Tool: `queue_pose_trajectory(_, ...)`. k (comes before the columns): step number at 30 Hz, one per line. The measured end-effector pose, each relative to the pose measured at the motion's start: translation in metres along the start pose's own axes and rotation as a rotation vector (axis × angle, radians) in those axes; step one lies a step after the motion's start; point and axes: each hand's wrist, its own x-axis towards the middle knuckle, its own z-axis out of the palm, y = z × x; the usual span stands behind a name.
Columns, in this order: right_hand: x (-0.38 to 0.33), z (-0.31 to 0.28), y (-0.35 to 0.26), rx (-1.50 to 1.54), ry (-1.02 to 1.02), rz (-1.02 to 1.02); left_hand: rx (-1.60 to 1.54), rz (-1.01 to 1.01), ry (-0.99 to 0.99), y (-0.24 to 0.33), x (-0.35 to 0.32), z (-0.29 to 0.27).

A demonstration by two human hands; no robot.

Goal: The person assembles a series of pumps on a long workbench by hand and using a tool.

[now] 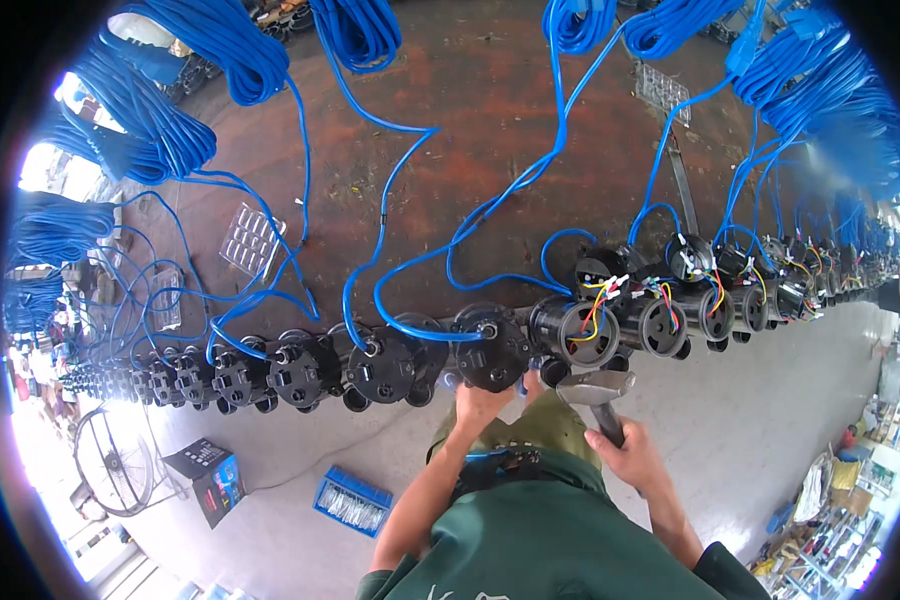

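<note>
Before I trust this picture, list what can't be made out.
All in the head view:
Left hand: fingertips hidden behind the round black plastic-looking housing.
Coiled blue cables, top: cut off by upper edge.
Blue cable bundles, right: blurred by a hazy patch.
Farthest black housings, left: too small for detail.

The hammer head (595, 386) looks like dull metal, the housing (495, 362) smooth plastic, the cable (440, 337) glossy.

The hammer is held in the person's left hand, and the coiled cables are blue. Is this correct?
Not fully: the hammer is in the right hand, not the left hand, as the head view shows. The coiled cables are blue.
</note>
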Motion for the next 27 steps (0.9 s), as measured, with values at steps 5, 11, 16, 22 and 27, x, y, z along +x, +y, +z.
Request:
queue_pose_trajectory(5, -0.006, -0.025, -0.001, -0.065, 0.117, -0.058, -0.131, 0.081, 0.064, 0.009, -0.005, -0.006)
queue_pose_trajectory(11, -0.053, -0.110, 0.025, -0.372, 0.531, -0.140, 0.576, -0.011, -0.386, 0.096, -0.041, -0.040)
queue_pose_trajectory(16, -0.011, -0.207, 0.070, -0.743, 0.801, -0.312, 0.024, 0.369, -0.318, 0.262, -0.028, -0.025)
queue_pose_trajectory(22, 0.083, -0.293, 0.087, -0.816, 0.518, -0.459, 0.579, 0.349, 0.212, 0.246, 0.174, 0.043)
queue_pose_trajectory(27, 0.121, -0.324, 0.103, -0.805, 0.452, -0.776, 0.339, -0.310, -0.281, 0.260, 0.196, 0.035)
